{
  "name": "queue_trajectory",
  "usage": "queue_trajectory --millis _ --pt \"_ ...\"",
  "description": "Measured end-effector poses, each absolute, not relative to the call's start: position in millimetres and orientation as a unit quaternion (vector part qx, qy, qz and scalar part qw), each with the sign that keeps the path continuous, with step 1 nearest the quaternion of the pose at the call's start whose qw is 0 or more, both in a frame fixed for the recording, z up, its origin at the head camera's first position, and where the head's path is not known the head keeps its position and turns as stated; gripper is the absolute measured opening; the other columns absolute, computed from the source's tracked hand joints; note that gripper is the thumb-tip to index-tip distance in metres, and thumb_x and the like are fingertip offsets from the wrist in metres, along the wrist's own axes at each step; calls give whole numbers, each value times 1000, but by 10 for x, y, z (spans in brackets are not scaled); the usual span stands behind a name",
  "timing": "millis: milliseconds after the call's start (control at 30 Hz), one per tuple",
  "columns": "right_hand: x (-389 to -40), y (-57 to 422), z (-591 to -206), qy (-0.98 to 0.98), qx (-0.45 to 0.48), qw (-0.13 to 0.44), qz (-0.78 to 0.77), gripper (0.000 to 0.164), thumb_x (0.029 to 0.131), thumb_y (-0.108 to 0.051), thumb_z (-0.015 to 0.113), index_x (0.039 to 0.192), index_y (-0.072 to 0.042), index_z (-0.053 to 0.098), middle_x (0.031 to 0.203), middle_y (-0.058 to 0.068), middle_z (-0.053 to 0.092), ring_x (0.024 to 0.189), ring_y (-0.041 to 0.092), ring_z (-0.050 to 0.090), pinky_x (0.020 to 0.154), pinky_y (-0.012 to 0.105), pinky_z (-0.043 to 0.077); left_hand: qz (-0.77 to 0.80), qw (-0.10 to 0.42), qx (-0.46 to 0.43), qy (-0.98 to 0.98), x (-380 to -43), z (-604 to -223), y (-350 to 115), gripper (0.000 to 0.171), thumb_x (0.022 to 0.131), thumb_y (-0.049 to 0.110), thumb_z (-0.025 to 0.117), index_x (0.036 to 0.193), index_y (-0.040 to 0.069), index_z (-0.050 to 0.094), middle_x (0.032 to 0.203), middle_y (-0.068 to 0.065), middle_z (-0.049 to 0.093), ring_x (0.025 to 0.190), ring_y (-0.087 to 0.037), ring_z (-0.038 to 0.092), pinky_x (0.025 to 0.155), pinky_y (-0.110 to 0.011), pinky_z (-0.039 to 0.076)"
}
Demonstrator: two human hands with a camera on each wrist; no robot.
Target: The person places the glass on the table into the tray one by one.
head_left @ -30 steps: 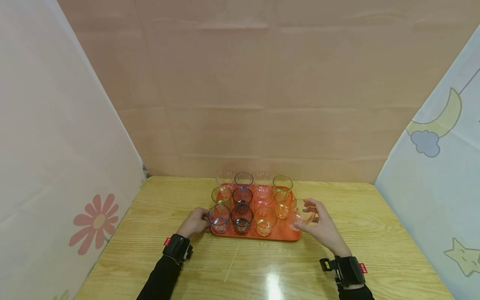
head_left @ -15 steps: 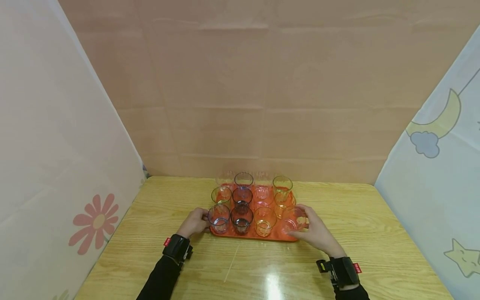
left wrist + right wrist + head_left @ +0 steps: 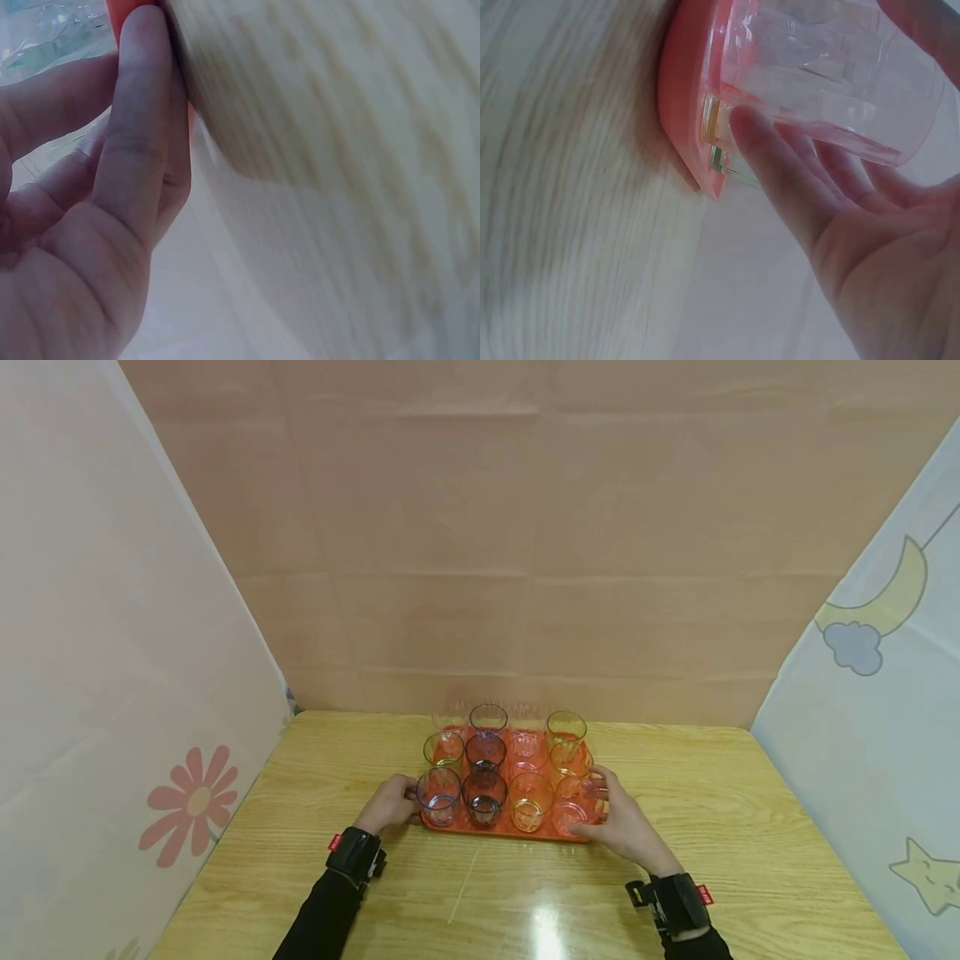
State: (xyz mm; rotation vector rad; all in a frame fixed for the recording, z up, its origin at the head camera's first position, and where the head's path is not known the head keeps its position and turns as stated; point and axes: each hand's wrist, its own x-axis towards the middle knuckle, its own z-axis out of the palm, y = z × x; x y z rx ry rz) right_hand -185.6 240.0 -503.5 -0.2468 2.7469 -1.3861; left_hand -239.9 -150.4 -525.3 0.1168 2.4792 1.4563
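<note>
An orange tray [image 3: 501,832] carries several rows of clear tinted drinking glasses. At its front right corner stands a pinkish glass [image 3: 573,814], upright on the tray. My right hand [image 3: 626,827] holds this glass, its thumb at the front and its fingers around the right side; the right wrist view shows the fingers [image 3: 795,176] along the glass wall. My left hand [image 3: 390,804] grips the tray's left edge beside the bluish glass [image 3: 438,797]. In the left wrist view its fingers [image 3: 142,112] meet the tray's orange rim; part of the grip is hidden.
In the front row a dark grey glass [image 3: 483,799] and an amber glass [image 3: 531,803] stand between the outer two. More glasses, such as a yellow-rimmed one [image 3: 566,727], fill the rows behind. The wooden table [image 3: 300,877] ends at a beige backdrop [image 3: 480,568].
My right hand has brought the pinkish glass left and slightly down, from above the tray's right edge onto its front right corner. My left hand and the tray stay put.
</note>
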Motion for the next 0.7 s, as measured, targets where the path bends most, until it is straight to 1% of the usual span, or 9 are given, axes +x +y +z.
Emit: queue_trajectory --millis 133,200,300,400,567,633,700 --pt "-1861 2402 -5041 895 -78 25 -439 114 73 -21 87 157 -14 11 138 20 48 125 41 51 87 48 55 504 132 38 853 -2405 -5248 -1502 19 84 -12 58 98 -5 68 80 -14 60 70 -18 62 59 -32 58" --pt "-1860 2407 -5050 896 -78 26 -436 118 73 -21 88 158 -17 6 138 20 47 126 41 51 88 49 54 506 133 37 851 -2410 -5250 -1501 19 84 -12 58 99 -5 68 80 -15 60 70 -18 62 60 -32 58" --pt "-1856 2413 -5063 896 -78 29 -436 121 73 -23 87 158 -18 2 139 20 47 128 42 49 88 48 55 505 132 37 852 -2414 -5256 -1499 19 84 -13 58 99 -5 68 80 -15 60 70 -18 62 59 -32 58" --pt "-1854 2413 -5066 897 -78 28 -434 122 74 -24 87 158 -15 0 140 20 47 129 43 48 90 49 54 498 128 39 857 -2416 -5260 -1496 20 84 -13 59 99 -5 69 80 -14 60 70 -18 62 59 -32 57" --pt "-1849 2430 -5035 899 -86 34 -428 123 74 -26 87 158 -9 -2 147 23 39 131 44 45 96 53 51 492 122 47 861 -2419 -5255 -1499 21 83 -13 59 99 -5 69 79 -11 61 70 -17 61 58 -31 56" --pt "-1839 2453 -5013 896 -91 37 -433 121 76 -28 85 157 -6 -1 149 26 34 132 47 43 97 54 50 494 125 55 858 -2420 -5245 -1513 20 83 -12 59 100 -5 69 80 -11 62 71 -17 62 59 -31 56" --pt "-1819 2487 -4991 896 -93 34 -434 115 79 -31 83 157 -4 3 150 27 31 133 48 40 100 55 48 496 131 67 856 -2422 -5233 -1540 21 85 -12 58 103 -6 68 80 -11 63 71 -17 63 60 -31 57"
